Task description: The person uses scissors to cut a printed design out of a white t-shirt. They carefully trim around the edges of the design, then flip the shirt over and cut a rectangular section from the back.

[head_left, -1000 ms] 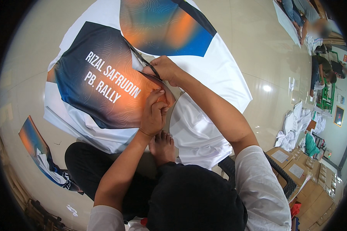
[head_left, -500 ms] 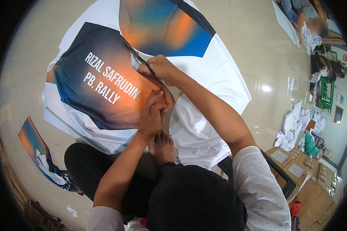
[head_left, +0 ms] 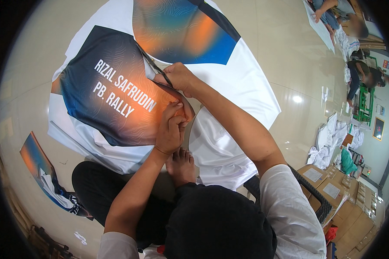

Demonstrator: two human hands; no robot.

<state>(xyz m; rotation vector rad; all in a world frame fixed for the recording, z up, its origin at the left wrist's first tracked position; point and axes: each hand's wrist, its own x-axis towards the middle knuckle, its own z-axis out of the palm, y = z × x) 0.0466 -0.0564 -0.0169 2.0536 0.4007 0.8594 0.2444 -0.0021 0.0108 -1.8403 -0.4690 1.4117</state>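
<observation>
A large white fabric sheet (head_left: 242,82) lies on the floor, printed with dark blue and orange jersey panels. My right hand (head_left: 179,77) is shut on a pair of scissors (head_left: 153,67), whose blades run along the edge of the nearer printed panel (head_left: 112,99) with white lettering. My left hand (head_left: 170,129) pinches the cut corner of that panel and holds it up. A second printed panel (head_left: 181,30) lies further away. My bare foot (head_left: 181,164) rests on the fabric just below my left hand.
A cut printed piece (head_left: 43,172) lies on the floor at the left. Other people (head_left: 363,77) sit working at the far right among fabric piles (head_left: 328,142). A dark basket (head_left: 315,194) and cardboard boxes (head_left: 337,194) stand at my right.
The scissors and my right hand have moved slightly further along the panel's edge. My left hand stays on the cut corner.
</observation>
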